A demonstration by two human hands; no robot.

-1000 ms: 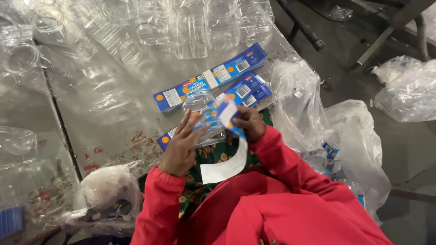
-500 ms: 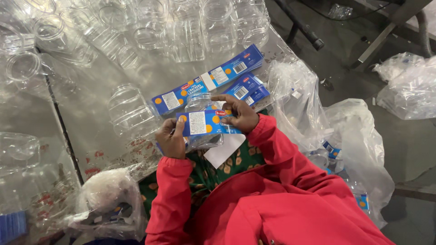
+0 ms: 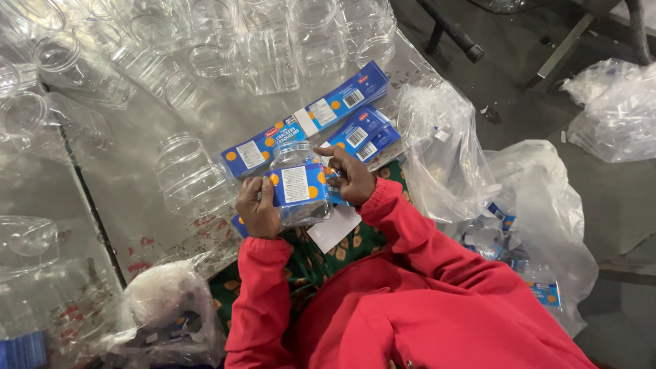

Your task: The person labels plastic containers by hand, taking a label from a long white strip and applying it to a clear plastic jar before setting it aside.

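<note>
Clear plastic jar [image 3: 297,188], blue label wrapped round, clamped between left hand [image 3: 257,213] grip and right hand [image 3: 352,179] grip.

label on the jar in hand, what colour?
Blue label with orange dots and a white panel, wrapped on the clear jar; head view shows it.

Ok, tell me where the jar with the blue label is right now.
In the head view, the clear jar with the blue label sits mid-frame, held between the left hand and right hand, just below the blue label strips.
</note>
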